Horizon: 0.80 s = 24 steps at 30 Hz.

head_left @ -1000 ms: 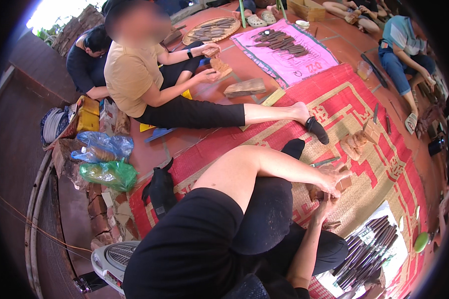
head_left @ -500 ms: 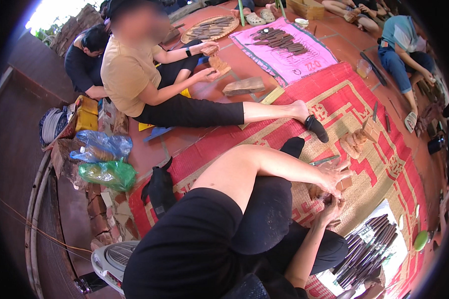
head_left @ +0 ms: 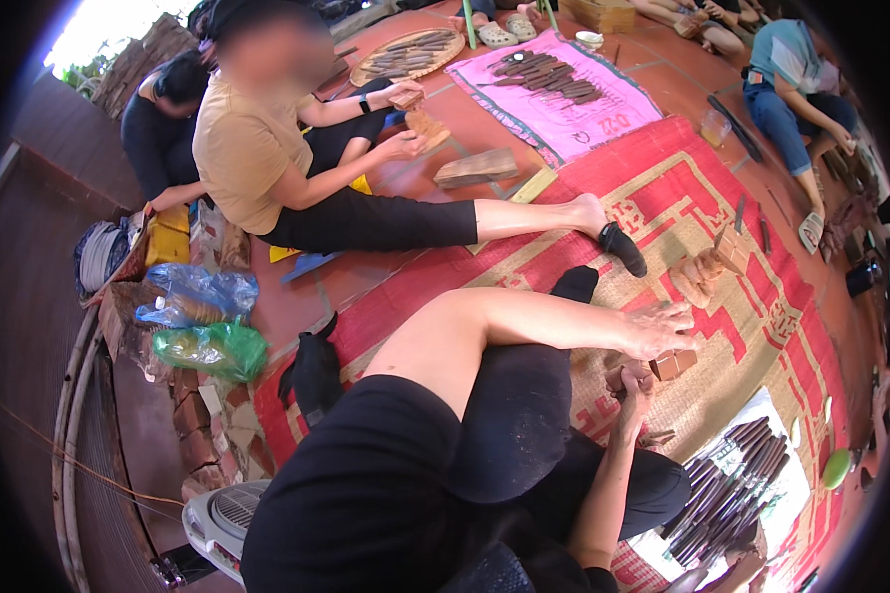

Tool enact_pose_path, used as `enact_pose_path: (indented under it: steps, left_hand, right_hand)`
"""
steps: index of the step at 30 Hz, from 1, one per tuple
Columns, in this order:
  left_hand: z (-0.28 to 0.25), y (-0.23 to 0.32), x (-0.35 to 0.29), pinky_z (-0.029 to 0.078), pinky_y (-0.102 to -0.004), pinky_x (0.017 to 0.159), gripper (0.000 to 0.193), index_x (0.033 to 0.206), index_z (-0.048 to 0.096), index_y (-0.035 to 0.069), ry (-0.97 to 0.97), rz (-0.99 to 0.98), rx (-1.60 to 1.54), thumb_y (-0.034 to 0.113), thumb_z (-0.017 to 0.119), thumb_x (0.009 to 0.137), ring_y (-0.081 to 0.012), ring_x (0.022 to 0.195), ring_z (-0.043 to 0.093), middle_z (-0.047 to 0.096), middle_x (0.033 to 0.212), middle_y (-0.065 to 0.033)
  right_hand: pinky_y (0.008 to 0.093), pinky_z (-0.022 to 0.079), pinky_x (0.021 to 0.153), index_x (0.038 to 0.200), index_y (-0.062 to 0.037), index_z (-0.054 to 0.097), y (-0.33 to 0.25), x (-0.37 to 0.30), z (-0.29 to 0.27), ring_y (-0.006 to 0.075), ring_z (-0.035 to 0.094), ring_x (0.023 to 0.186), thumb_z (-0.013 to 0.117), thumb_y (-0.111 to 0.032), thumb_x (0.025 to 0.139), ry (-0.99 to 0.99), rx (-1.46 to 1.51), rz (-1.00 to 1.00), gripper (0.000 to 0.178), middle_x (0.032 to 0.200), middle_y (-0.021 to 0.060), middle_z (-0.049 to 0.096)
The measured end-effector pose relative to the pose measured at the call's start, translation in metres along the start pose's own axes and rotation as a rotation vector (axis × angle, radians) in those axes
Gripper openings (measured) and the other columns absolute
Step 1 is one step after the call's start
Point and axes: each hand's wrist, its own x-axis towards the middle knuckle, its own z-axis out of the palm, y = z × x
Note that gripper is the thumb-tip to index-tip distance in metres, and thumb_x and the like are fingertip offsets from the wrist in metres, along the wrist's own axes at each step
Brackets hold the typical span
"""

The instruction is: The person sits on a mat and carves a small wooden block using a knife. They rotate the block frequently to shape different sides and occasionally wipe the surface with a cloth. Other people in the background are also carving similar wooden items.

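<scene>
My left hand point(head_left: 655, 331) is stretched out low over the mat, fingers extended and apart, beside a reddish-brown wooden block point(head_left: 672, 365) with lines across its faces. Whether its palm touches anything is hidden. Just nearer to me, my right hand point(head_left: 637, 381) is closed, and a brown lump shows at its edge; its kind is not clear. Beyond the hands lie a rounded carved wooden piece point(head_left: 697, 278) and a squarer wooden block point(head_left: 731, 248). Slim tools lie near that block.
Many dark carving tools point(head_left: 727, 484) lie on a white sheet at the right. Across the red-and-tan mat point(head_left: 524, 259), a person in a tan shirt point(head_left: 252, 138) holds wooden pieces. More tools rest on a pink cloth point(head_left: 613, 104). Plastic bags point(head_left: 213, 353) sit at the left.
My left hand has spread out over the spot where a slim greenish tool lay, and that tool is now hidden. My right hand has moved slightly away from me and turned, closing into a fist.
</scene>
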Motion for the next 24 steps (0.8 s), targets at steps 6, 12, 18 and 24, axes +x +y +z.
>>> enact_pose_path:
  steps: [6, 12, 18, 24]
  left_hand:
    - [-0.002, 0.003, -0.013, 0.023, -0.0625, 0.108, 0.052, 0.135, 0.047, 0.036, 0.006, 0.237, 0.354, 0.025, 0.054, 0.084, -0.0353, 0.144, 0.014, 0.027, 0.153, -0.0102]
    - [0.009, 0.009, 0.028, 0.03, -0.0596, 0.102, 0.043, 0.125, 0.056, 0.033, -0.073, 0.451, 0.508, 0.023, 0.052, 0.083, -0.0332, 0.14, 0.022, 0.033, 0.15, -0.0064]
    - [-0.027, 0.009, 0.008, 0.035, -0.058, 0.1, 0.055, 0.137, 0.045, 0.036, -0.28, 0.305, 0.542, 0.02, 0.052, 0.085, -0.0382, 0.135, 0.032, 0.022, 0.155, -0.0052]
    - [-0.034, 0.003, 0.026, 0.043, -0.0463, 0.094, 0.063, 0.136, 0.043, 0.032, -0.315, 0.488, 0.525, 0.01, 0.06, 0.079, -0.0337, 0.121, 0.046, 0.016, 0.156, -0.0017]
  right_hand:
    - [0.0244, 0.041, 0.053, 0.083, -0.0073, 0.054, 0.007, 0.0, 0.006, 0.0128, 0.054, 0.057, 0.058, -0.012, 0.087, 0.057, -0.066, 0.036, 0.008, 0.066, 0.0045, 0.058]
    - [0.0247, 0.037, 0.054, 0.083, -0.0062, 0.057, 0.017, 0.017, -0.041, 0.0104, 0.045, 0.055, 0.059, -0.005, 0.082, 0.077, 0.162, -0.043, 0.003, 0.063, -0.0004, 0.052]
    - [0.0266, 0.042, 0.051, 0.083, -0.005, 0.058, -0.001, 0.015, -0.021, 0.0134, 0.053, 0.053, 0.062, -0.003, 0.082, 0.201, 0.18, 0.062, 0.005, 0.065, 0.0047, 0.057]
    - [0.0239, 0.035, 0.046, 0.08, -0.0048, 0.057, -0.005, 0.006, -0.028, 0.0106, 0.048, 0.05, 0.062, 0.001, 0.08, 0.237, 0.273, 0.032, 0.008, 0.064, 0.0025, 0.055]
